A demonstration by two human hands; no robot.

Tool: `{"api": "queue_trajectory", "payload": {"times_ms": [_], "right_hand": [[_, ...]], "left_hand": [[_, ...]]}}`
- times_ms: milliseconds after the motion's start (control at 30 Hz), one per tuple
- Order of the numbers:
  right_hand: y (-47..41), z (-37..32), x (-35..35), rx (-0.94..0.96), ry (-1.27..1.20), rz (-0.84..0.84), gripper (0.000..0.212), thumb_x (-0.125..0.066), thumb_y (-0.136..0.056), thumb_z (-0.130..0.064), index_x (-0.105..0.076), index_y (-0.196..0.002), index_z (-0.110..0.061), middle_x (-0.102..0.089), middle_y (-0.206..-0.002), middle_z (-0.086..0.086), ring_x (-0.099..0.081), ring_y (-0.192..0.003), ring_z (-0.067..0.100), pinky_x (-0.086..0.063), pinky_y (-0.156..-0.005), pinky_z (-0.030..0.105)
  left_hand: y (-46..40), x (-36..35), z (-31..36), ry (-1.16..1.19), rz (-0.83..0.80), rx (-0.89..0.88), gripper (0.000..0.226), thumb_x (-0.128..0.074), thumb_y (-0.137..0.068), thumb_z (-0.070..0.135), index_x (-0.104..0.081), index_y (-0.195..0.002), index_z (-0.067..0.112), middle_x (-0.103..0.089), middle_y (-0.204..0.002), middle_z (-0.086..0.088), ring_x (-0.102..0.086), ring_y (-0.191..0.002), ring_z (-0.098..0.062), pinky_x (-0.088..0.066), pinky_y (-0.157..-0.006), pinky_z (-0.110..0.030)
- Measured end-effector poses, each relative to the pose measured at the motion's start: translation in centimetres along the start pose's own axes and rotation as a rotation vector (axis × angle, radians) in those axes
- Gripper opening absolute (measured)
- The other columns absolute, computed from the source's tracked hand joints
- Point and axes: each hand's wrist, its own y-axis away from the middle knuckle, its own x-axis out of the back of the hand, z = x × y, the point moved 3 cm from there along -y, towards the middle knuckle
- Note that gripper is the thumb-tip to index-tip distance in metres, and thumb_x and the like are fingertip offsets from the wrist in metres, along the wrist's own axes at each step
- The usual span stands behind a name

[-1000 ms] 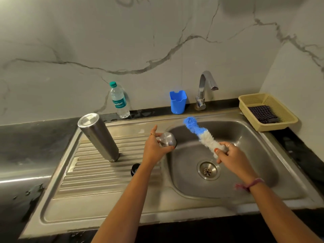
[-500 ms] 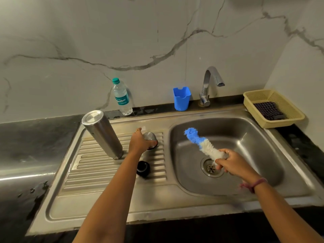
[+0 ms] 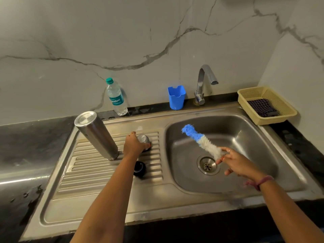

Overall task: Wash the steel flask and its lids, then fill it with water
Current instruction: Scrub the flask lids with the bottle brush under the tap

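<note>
Your left hand (image 3: 134,145) grips the steel lid (image 3: 144,139) on the drainboard; the inverted flask (image 3: 96,134) stands at its nine o'clock (nearer). Your right hand (image 3: 238,163) loosely holds the brush (image 3: 201,142).

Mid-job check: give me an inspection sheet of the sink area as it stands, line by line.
Surface: steel sink, ribbed drainboard on its left, dark counter around it.
Job's things: steel flask stands upside down on the drainboard; steel lid beside it; black lid nearer the front edge; blue-and-white bottle brush over the basin.
Clutter: plastic water bottle, blue cup, yellow basket holding a dark checked cloth.
Hands: left hand grips the steel lid on the drainboard; right hand pinches the brush's lower end, other fingers spread.
Cables: nothing seen.
Surroundings: tap with no water running, marble wall.
</note>
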Motion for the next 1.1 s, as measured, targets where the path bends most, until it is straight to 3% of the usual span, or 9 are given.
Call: {"api": "queue_trajectory", "payload": {"times_ms": [167, 333, 567, 667, 733, 800, 933, 1000, 1100], "right_hand": [[-0.3, 0.1, 2.0, 0.071, 0.074, 0.127, 0.027, -0.049, -0.096, -0.013, -0.053, -0.122, -0.021, -0.069, -0.093, -0.014, -0.061, -0.051, 0.015, -0.049, -0.062, 0.029], [0.7, -0.4, 4.2, 0.113, 0.021, 0.245, 0.029, -0.062, -0.089, -0.009, -0.06, -0.117, -0.013, -0.071, -0.077, 0.001, -0.053, -0.051, 0.013, -0.045, -0.049, 0.026], [2.2, -0.3, 4.9, 0.25, -0.231, 0.417, 0.036, -0.059, -0.093, -0.025, -0.056, -0.129, -0.028, -0.064, -0.067, -0.001, -0.047, -0.048, 0.007, -0.041, -0.051, 0.029], [2.3, 0.6, 4.1, 0.188, 0.035, 0.401, 0.034, -0.053, -0.097, -0.025, -0.057, -0.131, -0.021, -0.058, -0.063, 0.003, -0.048, -0.051, 0.01, -0.035, -0.048, 0.021], [2.4, 1.1, 3.7, 0.122, 0.262, 0.364, 0.033, -0.051, -0.098, -0.02, -0.058, -0.131, -0.018, -0.064, -0.073, 0.001, -0.055, -0.061, 0.011, -0.036, -0.053, 0.018], [2.1, 2.0, 3.4, 0.091, 0.248, 0.339, 0.037, -0.05, -0.098, -0.017, -0.056, -0.134, -0.019, -0.07, -0.089, 0.004, -0.062, -0.073, 0.018, -0.043, -0.06, 0.024], [2.0, 2.2, 3.4, 0.188, 0.073, 0.397, 0.039, -0.053, -0.097, -0.02, -0.052, -0.136, -0.019, -0.062, -0.07, 0.001, -0.059, -0.061, 0.024, -0.044, -0.054, 0.031], [1.9, 2.1, 3.3, 0.194, 0.079, 0.396, 0.04, -0.052, -0.097, -0.021, -0.051, -0.138, -0.02, -0.064, -0.073, 0.001, -0.059, -0.062, 0.02, -0.044, -0.055, 0.028], [1.4, 2.4, 3.0, 0.095, 0.224, 0.328, 0.037, -0.05, -0.098, -0.019, -0.054, -0.135, -0.023, -0.069, -0.1, -0.002, -0.049, -0.063, -0.001, -0.035, -0.054, 0.015]], "left_hand": [[0.2, -0.4, 0.2, -0.061, -0.016, -0.009, 0.094, -0.084, -0.076, 0.034, -0.032, -0.149, 0.005, -0.04, -0.146, -0.016, -0.048, -0.128, -0.034, -0.046, -0.101, -0.042], [0.6, -0.5, 1.0, -0.068, 0.024, -0.048, 0.101, -0.079, -0.077, 0.049, -0.027, -0.152, 0.005, -0.032, -0.148, -0.017, -0.043, -0.133, -0.034, -0.042, -0.106, -0.043], [2.5, -2.3, 4.6, 0.057, 0.084, -0.212, 0.067, -0.068, -0.09, 0.033, -0.04, -0.146, 0.01, -0.036, -0.145, -0.011, -0.048, -0.128, -0.029, -0.043, -0.106, -0.042], [3.7, -3.8, 5.5, 0.093, 0.027, -0.255, 0.062, -0.066, -0.091, 0.029, -0.041, -0.145, 0.012, -0.035, -0.148, -0.01, -0.046, -0.13, -0.028, -0.038, -0.109, -0.041], [4.5, -4.7, 5.8, 0.115, 0.0, -0.283, 0.059, -0.066, -0.092, 0.026, -0.043, -0.144, 0.011, -0.037, -0.146, -0.01, -0.043, -0.133, -0.027, -0.033, -0.111, -0.037], [5.3, -5.7, 5.6, 0.144, -0.045, -0.289, 0.057, -0.065, -0.093, 0.024, -0.043, -0.144, 0.011, -0.037, -0.146, -0.01, -0.039, -0.135, -0.026, -0.03, -0.111, -0.032], [6.1, -7.7, 5.1, 0.2, -0.093, -0.286, 0.053, -0.065, -0.093, 0.018, -0.046, -0.141, 0.009, -0.04, -0.14, -0.012, -0.044, -0.129, -0.023, -0.023, -0.095, -0.01], [6.3, -8.6, 5.0, 0.252, -0.129, -0.264, 0.051, -0.066, -0.092, 0.017, -0.049, -0.139, 0.01, -0.044, -0.137, -0.009, -0.048, -0.122, -0.02, -0.028, -0.094, -0.011], [6.6, -9.9, 5.2, 0.397, -0.195, -0.212, 0.046, -0.068, -0.091, 0.015, -0.052, -0.134, 0.01, -0.053, -0.133, -0.003, -0.055, -0.117, -0.015, -0.045, -0.098, -0.025]]}}
